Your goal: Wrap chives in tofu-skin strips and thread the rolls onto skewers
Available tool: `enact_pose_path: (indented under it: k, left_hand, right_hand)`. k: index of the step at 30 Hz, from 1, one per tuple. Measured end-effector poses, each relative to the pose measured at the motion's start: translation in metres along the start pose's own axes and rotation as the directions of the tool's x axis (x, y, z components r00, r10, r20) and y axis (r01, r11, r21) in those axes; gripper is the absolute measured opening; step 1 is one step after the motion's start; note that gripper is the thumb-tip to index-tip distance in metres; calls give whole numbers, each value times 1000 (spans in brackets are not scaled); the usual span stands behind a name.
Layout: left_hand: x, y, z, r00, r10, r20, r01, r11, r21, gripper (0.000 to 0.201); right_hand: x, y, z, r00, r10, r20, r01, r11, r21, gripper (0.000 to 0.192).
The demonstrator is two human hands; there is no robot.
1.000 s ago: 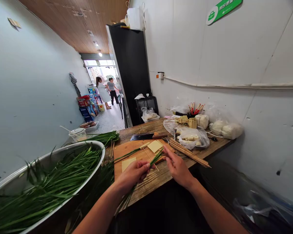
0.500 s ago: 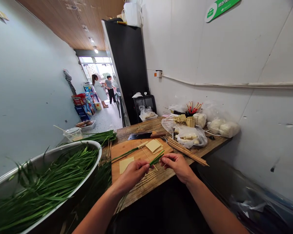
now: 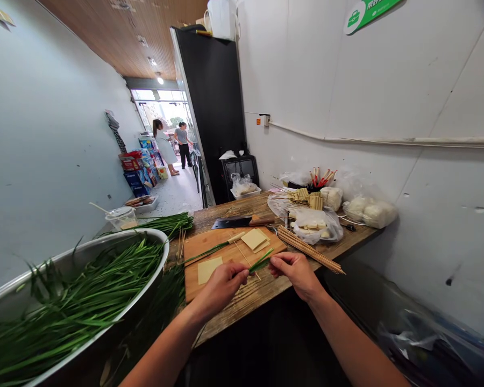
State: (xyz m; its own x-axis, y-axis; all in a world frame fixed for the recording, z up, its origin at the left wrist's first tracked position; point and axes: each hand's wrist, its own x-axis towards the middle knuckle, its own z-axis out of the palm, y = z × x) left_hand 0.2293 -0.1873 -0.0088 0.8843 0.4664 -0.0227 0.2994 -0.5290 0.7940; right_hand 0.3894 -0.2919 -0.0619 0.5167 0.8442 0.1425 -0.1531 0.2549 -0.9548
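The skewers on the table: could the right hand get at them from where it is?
Probably yes. The skewers lie bare just beyond the right hand, nothing between them, though that hand now pinches the chives.

A cleaver (image 3: 242,221) lies beyond the cutting board (image 3: 197,247), loose skewers (image 3: 310,250) beside bagged food (image 3: 317,226).

Green chive bundle (image 3: 259,262) (short, few stalks) held slanted between both hands, just above cutting board's near edge.
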Motion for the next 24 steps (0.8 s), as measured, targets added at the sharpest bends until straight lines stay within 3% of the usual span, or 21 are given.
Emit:
enact_pose_path:
  k: [7,18,21,24]
  left_hand:
    - [-2,7,3,1000,-16,4,16,1000,-21,34]
    - [-2,3,7,996,-73,54,78,992,-97,44]
    - [-1,1,7,994,-105,26,108,980,-165,49]
    - [-1,1,9,990,-137,38,142,958,-248,51]
  right_hand:
    - [-1,3,-2,995,47,93,-54,996,76,27]
    - [-2,3,-7,998,59,3,-58,982,179,24]
    - [-2,3,-10,998,-58,-23,61,986,153,29]
    - [-6,6,-9,967,-248,-51,246,969,-30,37]
